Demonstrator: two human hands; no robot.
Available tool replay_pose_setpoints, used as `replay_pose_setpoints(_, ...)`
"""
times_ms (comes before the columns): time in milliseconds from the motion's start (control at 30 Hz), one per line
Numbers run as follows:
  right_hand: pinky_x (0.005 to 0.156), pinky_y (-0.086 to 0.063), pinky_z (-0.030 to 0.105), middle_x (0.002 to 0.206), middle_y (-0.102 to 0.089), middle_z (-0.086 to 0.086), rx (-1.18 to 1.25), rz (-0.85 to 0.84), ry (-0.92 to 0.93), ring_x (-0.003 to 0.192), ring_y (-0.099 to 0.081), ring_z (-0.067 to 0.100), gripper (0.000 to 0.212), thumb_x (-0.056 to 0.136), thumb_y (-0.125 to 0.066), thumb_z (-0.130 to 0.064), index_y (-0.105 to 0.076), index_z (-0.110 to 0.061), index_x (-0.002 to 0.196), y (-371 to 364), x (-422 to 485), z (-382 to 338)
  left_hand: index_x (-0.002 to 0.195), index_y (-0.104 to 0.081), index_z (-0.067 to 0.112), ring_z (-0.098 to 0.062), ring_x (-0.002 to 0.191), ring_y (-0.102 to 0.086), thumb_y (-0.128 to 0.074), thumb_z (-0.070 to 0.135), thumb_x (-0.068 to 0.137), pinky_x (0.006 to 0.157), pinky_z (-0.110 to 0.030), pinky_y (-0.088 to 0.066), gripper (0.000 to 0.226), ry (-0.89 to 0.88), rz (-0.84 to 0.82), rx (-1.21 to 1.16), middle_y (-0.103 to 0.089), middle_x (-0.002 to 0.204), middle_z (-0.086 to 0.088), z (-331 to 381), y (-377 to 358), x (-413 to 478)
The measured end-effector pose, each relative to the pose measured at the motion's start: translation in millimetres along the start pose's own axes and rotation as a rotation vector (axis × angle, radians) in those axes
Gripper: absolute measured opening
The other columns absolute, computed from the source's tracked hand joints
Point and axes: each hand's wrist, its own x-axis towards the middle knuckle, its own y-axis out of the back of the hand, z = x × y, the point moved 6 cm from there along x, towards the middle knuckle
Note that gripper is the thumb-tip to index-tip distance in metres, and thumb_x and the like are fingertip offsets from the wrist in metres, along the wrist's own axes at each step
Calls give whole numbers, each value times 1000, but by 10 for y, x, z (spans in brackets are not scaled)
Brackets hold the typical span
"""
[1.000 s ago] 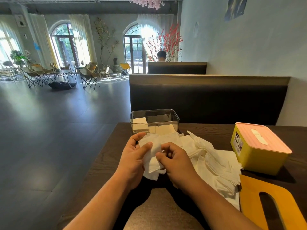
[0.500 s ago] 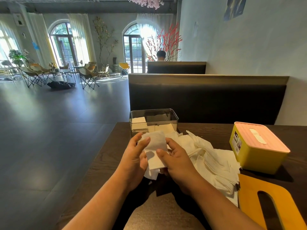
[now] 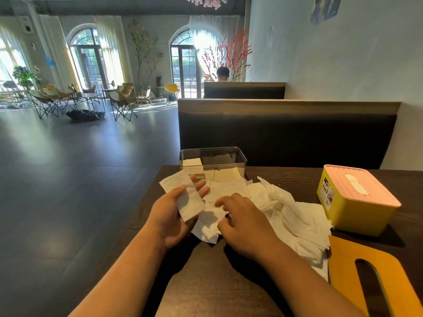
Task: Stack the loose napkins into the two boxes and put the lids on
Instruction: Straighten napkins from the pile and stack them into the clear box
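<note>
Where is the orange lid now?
Head view, near right of the table: the orange lid lies flat, just nearer than the yellow box, right of the napkin pile.

A heap of white paper napkins (image 3: 286,213) fills the centre, on a dark brown wood-grain table (image 3: 297,177). Behind it is a clear plastic box (image 3: 212,161) with cream sheets inside. At right is a yellow plastic box (image 3: 357,216) with a pale pink ribbed lid (image 3: 359,186). At lower right lies a flat orange-yellow slotted lid (image 3: 341,266). Above is a black bench back (image 3: 286,138) edged in tan wood.
</note>
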Motion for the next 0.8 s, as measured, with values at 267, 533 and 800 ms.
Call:
replay_pose_setpoints(267,116,-31,46,151,-43,-6,-289,-273,56,137,-37,21,62,94,-54,-51,-42,-36,153,-172,-44,-32,139,-59,19,-27,112,-74,-39,26,112,96,-55,-55,34,55,185,199,-79,115,-9,9,297,110)
replay_pose_setpoints(533,116,-30,47,144,-49,-8,-281,-258,81,135,-40,19,56,94,-55,-64,-53,-35,143,-274,-64,-220,135,-59,19,-31,117,-71,-36,29,113,97,-66,-55,33,160,117,248,-79,117,-10,-23,265,81)
replay_pose_setpoints(800,110,-38,40,136,-39,-8,-305,-146,131,124,-39,17,54,88,-70,-50,-42,-37,133,-66,-39,-174,134,-62,22,-30,116,-72,-36,29,113,85,-63,-60,35,183,111,297,-79,117,-9,-48,273,81)
